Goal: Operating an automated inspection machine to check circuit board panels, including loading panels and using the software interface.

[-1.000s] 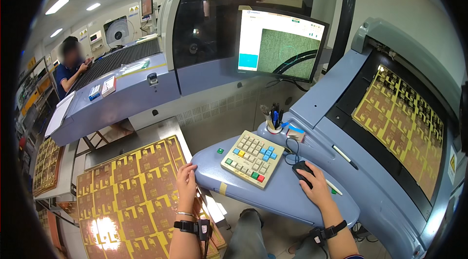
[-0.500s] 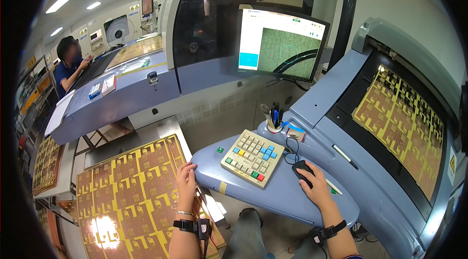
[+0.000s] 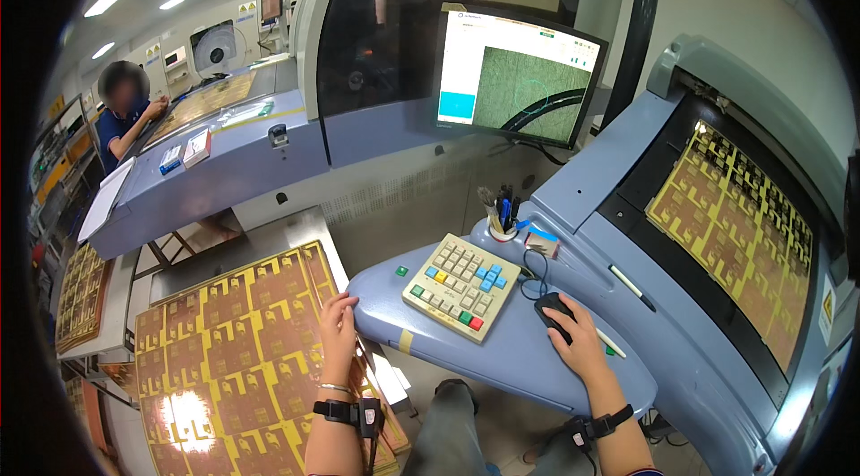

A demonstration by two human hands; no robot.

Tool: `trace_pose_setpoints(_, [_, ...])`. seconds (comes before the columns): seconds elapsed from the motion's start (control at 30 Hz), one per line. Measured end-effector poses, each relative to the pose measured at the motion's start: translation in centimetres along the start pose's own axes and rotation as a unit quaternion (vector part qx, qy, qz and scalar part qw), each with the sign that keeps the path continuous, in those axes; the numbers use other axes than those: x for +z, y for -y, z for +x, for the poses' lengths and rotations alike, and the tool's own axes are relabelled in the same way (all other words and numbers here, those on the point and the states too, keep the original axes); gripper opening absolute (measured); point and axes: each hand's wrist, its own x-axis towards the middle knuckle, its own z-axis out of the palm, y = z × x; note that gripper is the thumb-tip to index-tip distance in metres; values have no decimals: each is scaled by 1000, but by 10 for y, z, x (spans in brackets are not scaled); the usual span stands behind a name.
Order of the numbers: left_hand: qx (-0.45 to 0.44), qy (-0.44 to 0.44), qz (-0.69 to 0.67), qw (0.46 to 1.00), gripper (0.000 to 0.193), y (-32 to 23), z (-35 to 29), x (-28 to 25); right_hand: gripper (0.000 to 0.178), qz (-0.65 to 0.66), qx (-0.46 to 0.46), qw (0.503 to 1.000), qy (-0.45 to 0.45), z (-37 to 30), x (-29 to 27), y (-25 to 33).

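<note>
Head view: the right hand (image 3: 578,340) curls over the black mouse (image 3: 549,309) on the tabletop (image 3: 528,370); the left hand (image 3: 338,325), fingers loosely extended, rests at its edge. The mouse looks light, rigid, best gripped by its sides.

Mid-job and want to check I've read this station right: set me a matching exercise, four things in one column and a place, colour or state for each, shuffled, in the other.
Column one
1. Left hand
2. Mouse
3. Keypad
4. Monitor

Column two
A. Cream, with some coloured keys
B. Lit, showing a dark curved band on a greenish image
C. At the left end of the blue-grey ledge
D. Under the right hand

Right pairs: 1-C, 2-D, 3-A, 4-B
</note>
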Motion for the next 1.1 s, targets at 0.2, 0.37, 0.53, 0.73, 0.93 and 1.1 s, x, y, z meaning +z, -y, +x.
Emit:
trace_pose_setpoints(0.2, [-2, -3, 4, 1000, 21, -6, 0, 0, 42, 9, -1, 1000, -1, 1, 0, 0])
trace_pose_setpoints(0.37, [5, -1, 14, 1000, 21, -2, 2, 0, 41, 3, -4, 1000, 1, 3, 1, 0])
trace_pose_setpoints(0.53, [-15, 4, 2, 1000, 22, -3, 1, 1, 40, 5, -3, 1000, -1, 3, 0, 0])
trace_pose_setpoints(0.73, [-13, 3, -19, 1000, 21, -4, 0, 0, 39, 6, -2, 1000, 0, 3, 0, 1])
trace_pose_setpoints(0.93, [-7, 0, -20, 1000, 20, -6, 0, 0, 38, 9, 5, 1000, 0, 2, 0, 2])
trace_pose_setpoints(1.1, [1, 2, -17, 1000, 21, -5, 0, 0, 37, 10, 2, 1000, -8, 2, 0, 2])
